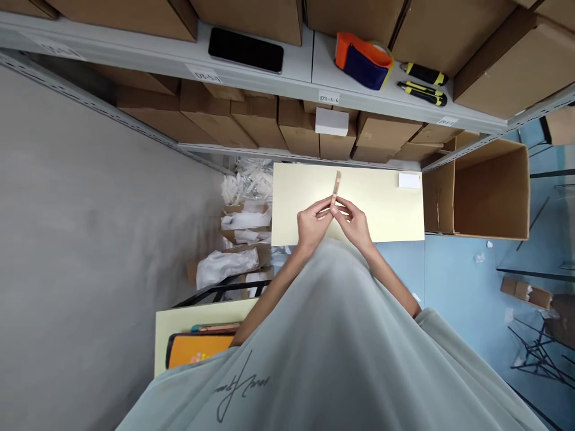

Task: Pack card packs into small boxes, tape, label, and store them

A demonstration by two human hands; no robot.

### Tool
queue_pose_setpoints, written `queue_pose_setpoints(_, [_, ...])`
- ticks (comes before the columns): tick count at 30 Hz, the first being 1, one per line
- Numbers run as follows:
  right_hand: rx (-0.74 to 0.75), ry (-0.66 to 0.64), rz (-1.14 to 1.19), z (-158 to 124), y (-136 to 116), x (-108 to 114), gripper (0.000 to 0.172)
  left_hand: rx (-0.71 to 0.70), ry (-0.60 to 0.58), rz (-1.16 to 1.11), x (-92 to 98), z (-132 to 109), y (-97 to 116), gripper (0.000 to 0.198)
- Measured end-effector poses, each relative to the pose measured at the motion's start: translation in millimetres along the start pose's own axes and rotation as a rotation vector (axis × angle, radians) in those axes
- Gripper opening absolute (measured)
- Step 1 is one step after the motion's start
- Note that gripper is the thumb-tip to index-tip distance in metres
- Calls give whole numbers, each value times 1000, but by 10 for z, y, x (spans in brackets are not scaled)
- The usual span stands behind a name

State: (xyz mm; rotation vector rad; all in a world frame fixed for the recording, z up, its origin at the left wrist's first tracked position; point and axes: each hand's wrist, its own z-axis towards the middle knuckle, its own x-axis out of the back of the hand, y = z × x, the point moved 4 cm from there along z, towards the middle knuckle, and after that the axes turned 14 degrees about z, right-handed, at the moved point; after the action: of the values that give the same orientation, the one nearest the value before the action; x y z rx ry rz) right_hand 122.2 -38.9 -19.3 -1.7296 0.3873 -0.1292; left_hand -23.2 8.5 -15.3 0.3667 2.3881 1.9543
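The strip is pinched at its lower end in the closed grip of left hand and right hand, upright above the bench; lifted already, not yet set down

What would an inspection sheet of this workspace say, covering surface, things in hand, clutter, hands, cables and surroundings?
Surface: pale yellow table, carrying a small white card near its far right corner.
Job's things: thin pinkish strip, held roughly upright above the table.
Clutter: white wrapped bundles in cartons on the floor at left; open cardboard box at right.
Grippers: left hand and right hand both pinch the strip's lower end.
Cables: nothing seen.
Surroundings: shelf with black phone, tape dispenser and two utility knives; cardboard cartons below it; blue floor.
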Motion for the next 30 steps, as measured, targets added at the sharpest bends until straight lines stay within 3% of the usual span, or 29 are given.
queue_pose_setpoints(4, [8,34,42,143,-48,166,69,-69,-44,84,-95,-31,108,40])
queue_pose_setpoints(9, [-8,-53,149,218,-181,447,68,10,101,150,146,193,-37,57])
queue_pose_setpoints(14, [-45,-59,156,231,-172,618,70,135,-108,-21,35,257,-161,63])
queue_pose_setpoints(18, [-58,-68,146,291,-90,694,74,155,-51,-31,-44,202,-192,65])
queue_pose_setpoints(22, [15,63,-4,318,-141,804,77,135,30,-6,-34,202,-226,64])
queue_pose_setpoints(25, [-13,28,-48,278,-177,731,82,67,117,47,-30,206,-175,57])
queue_pose_setpoints(30, [-104,-94,46,168,-134,367,86,-154,197,189,-178,83,96,32])
